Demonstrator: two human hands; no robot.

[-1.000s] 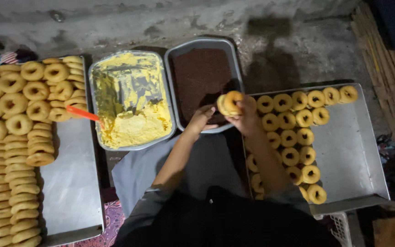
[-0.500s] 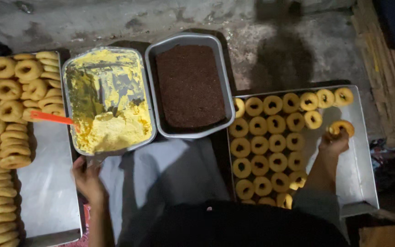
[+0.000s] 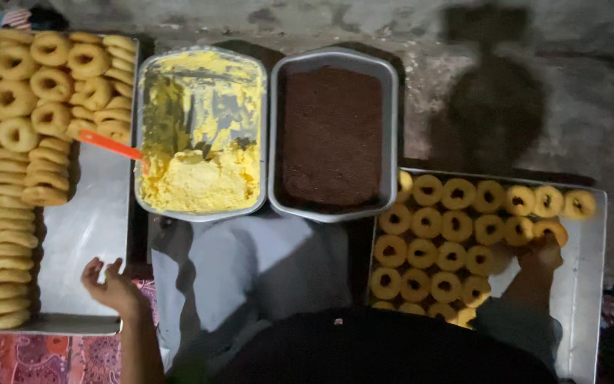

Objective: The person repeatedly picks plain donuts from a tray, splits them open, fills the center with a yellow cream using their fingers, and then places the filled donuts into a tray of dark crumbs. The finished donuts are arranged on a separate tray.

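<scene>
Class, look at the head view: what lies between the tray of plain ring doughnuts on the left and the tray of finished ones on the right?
Two pans side by side: the yellow cream pan with an orange-handled spatula, then the brown crumb pan.

There are two trays [image 3: 79, 235] [image 3: 584, 284], two pans [image 3: 200, 213] [image 3: 333, 213], one orange spatula [image 3: 111, 145] and two hands [image 3: 111, 288] [image 3: 540, 254]. The right tray holds about twenty-three rings [image 3: 451, 226]; the left rings [image 3: 51, 85] are too stacked to count.

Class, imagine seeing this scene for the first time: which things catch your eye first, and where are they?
Two deep pans top centre stand out: one of yellow cream, one of dark brown crumbs. Ring-shaped doughnuts crowd the left tray. The right hand rests on a doughnut in the right tray.
</scene>
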